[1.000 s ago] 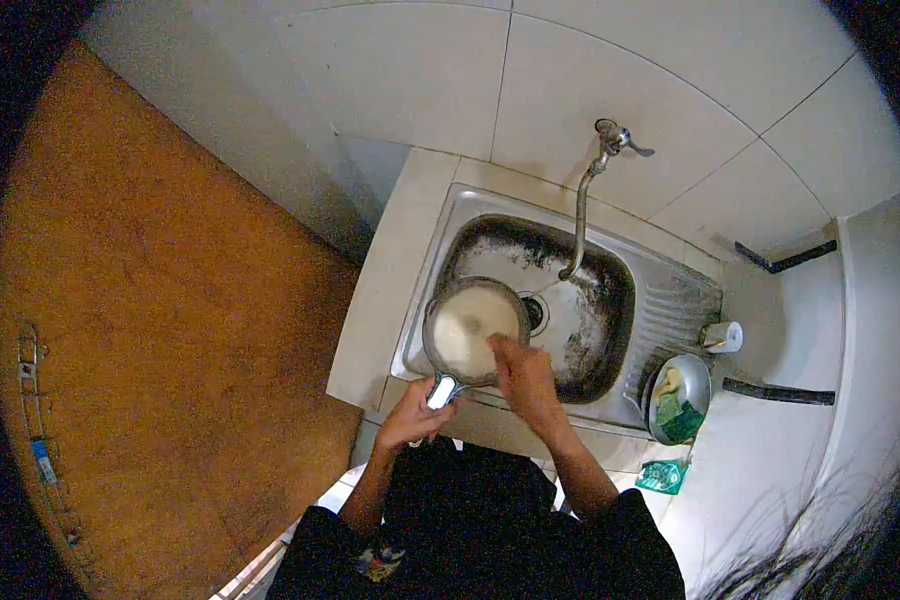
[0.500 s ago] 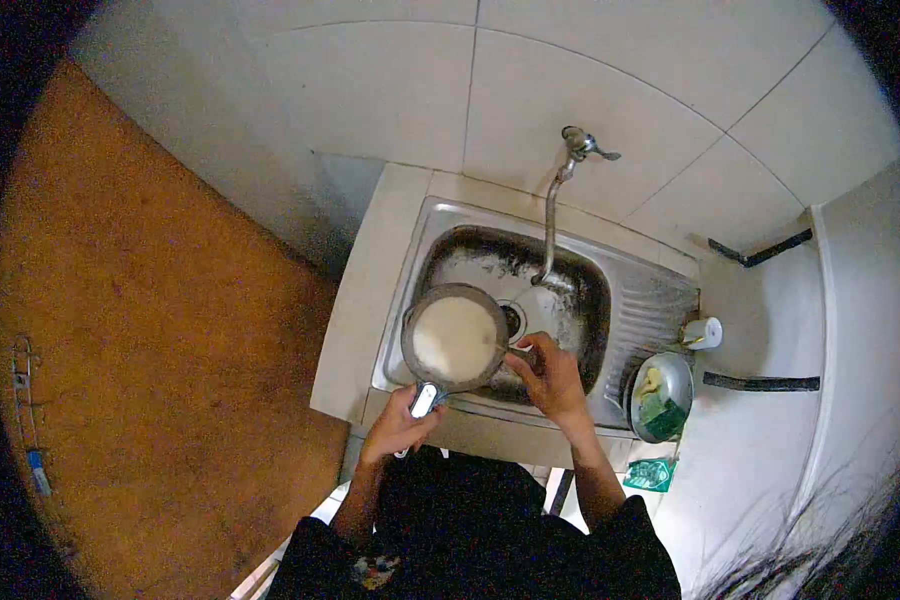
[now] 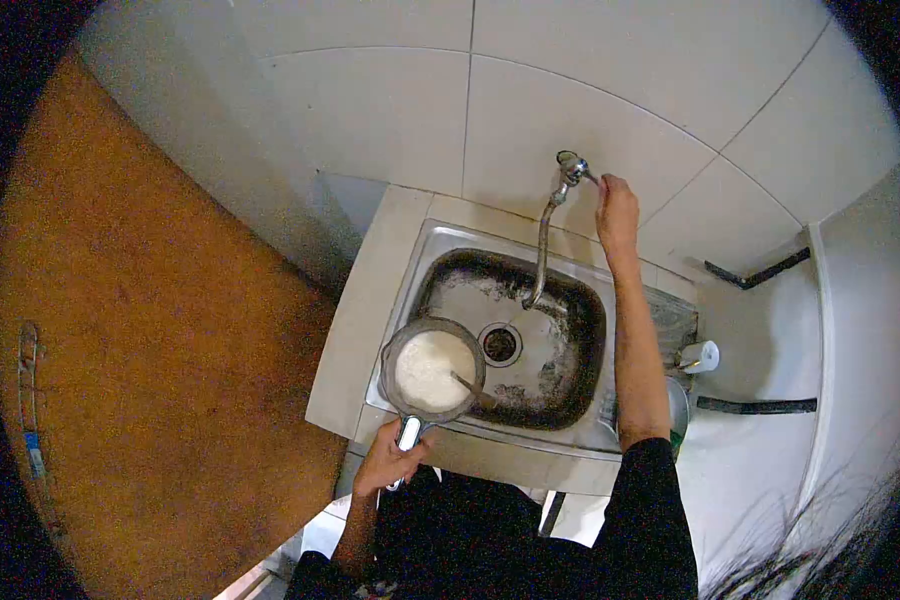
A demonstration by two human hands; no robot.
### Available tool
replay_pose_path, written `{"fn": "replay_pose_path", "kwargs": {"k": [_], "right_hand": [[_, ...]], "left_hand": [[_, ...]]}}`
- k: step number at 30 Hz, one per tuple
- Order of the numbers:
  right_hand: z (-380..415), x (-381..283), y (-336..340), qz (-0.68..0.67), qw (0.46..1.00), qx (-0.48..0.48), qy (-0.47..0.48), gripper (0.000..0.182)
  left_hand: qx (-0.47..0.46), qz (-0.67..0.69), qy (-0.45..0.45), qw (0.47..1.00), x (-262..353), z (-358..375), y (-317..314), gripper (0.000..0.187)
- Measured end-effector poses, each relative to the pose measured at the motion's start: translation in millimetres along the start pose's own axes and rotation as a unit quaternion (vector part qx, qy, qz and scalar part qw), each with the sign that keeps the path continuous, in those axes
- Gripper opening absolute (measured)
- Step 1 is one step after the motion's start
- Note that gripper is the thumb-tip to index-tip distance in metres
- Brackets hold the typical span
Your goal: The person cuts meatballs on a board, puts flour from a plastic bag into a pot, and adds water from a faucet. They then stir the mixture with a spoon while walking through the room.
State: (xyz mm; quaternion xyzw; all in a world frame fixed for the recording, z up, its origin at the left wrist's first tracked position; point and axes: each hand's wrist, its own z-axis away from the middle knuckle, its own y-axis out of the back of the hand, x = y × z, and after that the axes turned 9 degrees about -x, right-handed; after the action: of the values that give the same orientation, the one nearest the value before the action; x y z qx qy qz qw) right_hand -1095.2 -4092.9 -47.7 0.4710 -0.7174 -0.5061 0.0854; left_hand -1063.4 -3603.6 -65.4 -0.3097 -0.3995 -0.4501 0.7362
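My left hand (image 3: 390,460) is closed round the white-fronted handle of a grey saucepan (image 3: 394,347). Whitish, cloudy contents (image 3: 430,365) fill the pan, which is held level over the sink's front left corner. A spoon (image 3: 475,392) rests in it, its handle sticking out over the right rim. Up at the wall, my right hand (image 3: 618,212) has its fingers closed on the lever of the metal faucet (image 3: 573,170). The faucet's long curved spout (image 3: 542,255) reaches down over the basin, close to the drain (image 3: 500,345).
The steel sink (image 3: 560,350) has dark stains round its basin. On the ribbed drainboard at right are a white cup (image 3: 702,356) and a metal bowl (image 3: 678,402), partly hidden behind my right arm. Tiled wall (image 3: 370,110) rises behind; brown floor (image 3: 170,330) lies to the left.
My right hand has left the spoon at the pan and moved up to the faucet lever. The pan, still in my left hand, sits slightly lower and further left in view.
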Motion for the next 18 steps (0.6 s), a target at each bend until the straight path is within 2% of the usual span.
{"fn": "replay_pose_path", "kwargs": {"k": [1,3,7,9,15,16,18], "right_hand": [[1,-7,1,-0.003,1.000,-0.005,0.002,0.021],[3,-20,5,-0.015,0.999,0.044,-0.019,0.013],[8,-36,11,0.009,1.000,0.018,-0.020,0.010],[10,-49,15,0.024,0.999,-0.011,-0.036,0.009],[-2,-38,-17,0.063,0.996,0.043,-0.041,0.015],[4,-58,0,0.030,0.998,0.036,-0.041,0.015],[-4,-66,5,0.058,0.995,-0.017,-0.079,0.020]], "left_hand": [[0.008,0.014,0.000,1.000,-2,2,-1,0.013],[0.021,0.017,0.008,1.000,-4,6,-3,0.013],[0.060,0.007,0.003,0.998,-2,13,-6,0.015],[0.030,0.012,-0.021,0.999,-16,13,-2,0.016],[0.025,-0.004,-0.018,1.000,-25,8,9,0.014],[0.051,-0.005,-0.015,0.999,-10,49,-5,0.014],[0.056,0.016,-0.030,0.998,-16,51,-8,0.015]]}}
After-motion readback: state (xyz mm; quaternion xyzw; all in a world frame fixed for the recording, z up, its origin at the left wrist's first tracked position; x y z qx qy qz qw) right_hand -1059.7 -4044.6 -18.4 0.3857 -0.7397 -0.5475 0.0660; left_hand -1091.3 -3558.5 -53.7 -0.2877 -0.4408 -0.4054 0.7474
